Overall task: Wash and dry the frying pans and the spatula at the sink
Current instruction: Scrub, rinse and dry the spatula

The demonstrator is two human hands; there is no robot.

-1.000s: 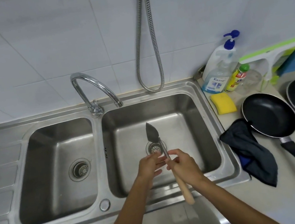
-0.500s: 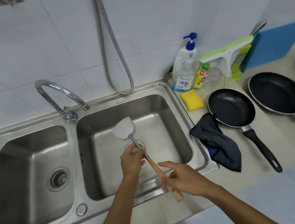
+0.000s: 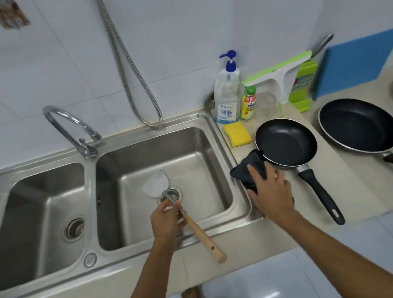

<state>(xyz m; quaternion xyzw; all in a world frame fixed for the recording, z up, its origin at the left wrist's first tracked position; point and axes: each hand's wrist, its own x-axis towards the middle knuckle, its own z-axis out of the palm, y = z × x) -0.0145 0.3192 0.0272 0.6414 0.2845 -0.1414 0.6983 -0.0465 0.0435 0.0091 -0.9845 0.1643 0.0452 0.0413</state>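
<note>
Spatula (image 3: 201, 234): pale steel blade (blurred), thin metal shank, light wood handle w/ a small hole near the butt. We find it over the R basin of the sink (image 3: 219, 150), blade above the drain, handle slanting out past the sink's front edge. L hand (image 3: 167, 219) pinches it at the shank-handle joint, fingers curled. R hand (image 3: 271, 193) lies on the dark cloth (image 3: 249, 169) by the sink's R rim, fingers spread, fairly straight. Cloth touches the small frying pan (image 3: 286, 142), black inside, handle toward the counter's front edge. Larger frying pan (image 3: 359, 126) sits further R, apart
</note>
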